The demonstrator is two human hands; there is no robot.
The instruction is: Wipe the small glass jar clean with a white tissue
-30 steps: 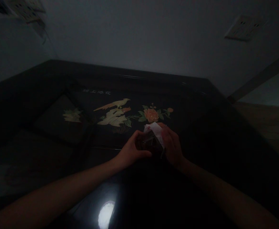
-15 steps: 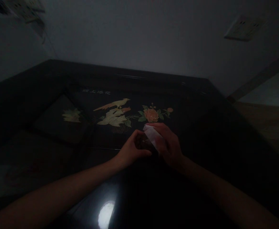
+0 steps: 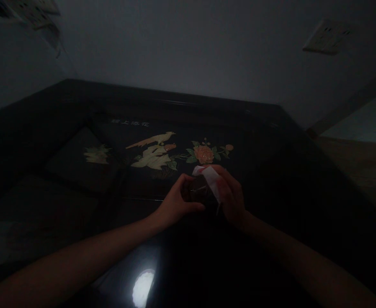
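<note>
Gripping white tissue (image 3: 211,179), right hand (image 3: 231,194) curled closed, left hand (image 3: 180,198) cupped, holding a dim, glassy object (image 3: 198,189)

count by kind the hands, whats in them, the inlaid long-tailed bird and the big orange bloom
hands: 2 (left hand, right hand)
white sheet, tissue or cloth: 1
dark item, too dim to name: 1
long-tailed bird: 1
big orange bloom: 1
total: 6

Beyond the hands, a dim grey wall (image 3: 181,51) meets the glossy dark headboard; right of them, a wall socket (image 3: 327,37) hangs above shadowy brown flooring (image 3: 358,162).
</note>
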